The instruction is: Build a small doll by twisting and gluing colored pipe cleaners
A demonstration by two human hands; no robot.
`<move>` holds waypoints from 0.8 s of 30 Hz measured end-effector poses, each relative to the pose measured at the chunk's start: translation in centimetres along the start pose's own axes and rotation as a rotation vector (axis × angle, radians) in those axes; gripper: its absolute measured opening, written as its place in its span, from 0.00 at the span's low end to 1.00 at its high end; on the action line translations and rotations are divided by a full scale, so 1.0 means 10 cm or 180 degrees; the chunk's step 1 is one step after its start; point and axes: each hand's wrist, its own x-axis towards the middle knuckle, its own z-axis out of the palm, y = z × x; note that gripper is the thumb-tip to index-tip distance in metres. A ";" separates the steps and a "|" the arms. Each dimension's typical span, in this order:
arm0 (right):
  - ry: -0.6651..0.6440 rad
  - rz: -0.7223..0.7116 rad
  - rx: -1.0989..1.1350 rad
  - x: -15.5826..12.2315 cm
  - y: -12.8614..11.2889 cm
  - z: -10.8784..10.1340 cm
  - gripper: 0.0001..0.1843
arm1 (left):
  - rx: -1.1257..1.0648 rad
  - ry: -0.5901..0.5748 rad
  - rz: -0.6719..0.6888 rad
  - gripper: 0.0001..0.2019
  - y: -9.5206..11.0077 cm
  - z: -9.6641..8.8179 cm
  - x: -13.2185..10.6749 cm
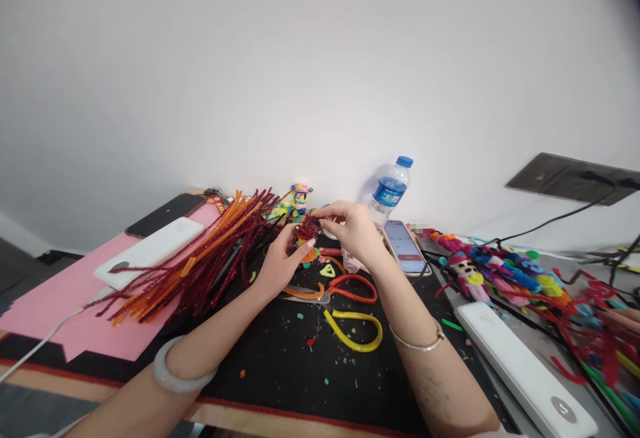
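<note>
Between both hands is a small pipe-cleaner figure (309,227), dark red and glittery on top with orange lower down. My left hand (287,255) is closed around its left side, thumb pressed against the front. From the upper right, my right hand (349,226) pinches the dark red top with thumb and forefinger. Just below lie scissors with red handles (354,287) and a tool with yellow handles (356,331), their blades partly overlapping. A curved orange pipe cleaner (306,293) rests across the metal.
Orange and dark red pipe cleaners (200,258) are heaped at left on pink paper (65,305), beside a white power bank (149,253). A water bottle (391,191) and a phone (404,247) stand behind. Finished dolls (467,275) and another white device (525,368) lie right, near another person's hand (623,321).
</note>
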 end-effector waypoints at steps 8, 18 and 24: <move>-0.0011 -0.0048 0.0020 0.00 0.02 0.04 0.08 | -0.0002 -0.0001 0.0007 0.21 0.00 0.01 -0.01; -0.0068 -0.0234 -0.0215 -0.01 0.00 0.04 0.06 | -0.0013 -0.0008 0.0029 0.19 0.00 -0.01 0.00; -0.0120 -0.0298 -0.0355 -0.01 -0.01 0.02 0.06 | -0.0041 -0.0013 -0.0006 0.19 0.01 0.00 -0.01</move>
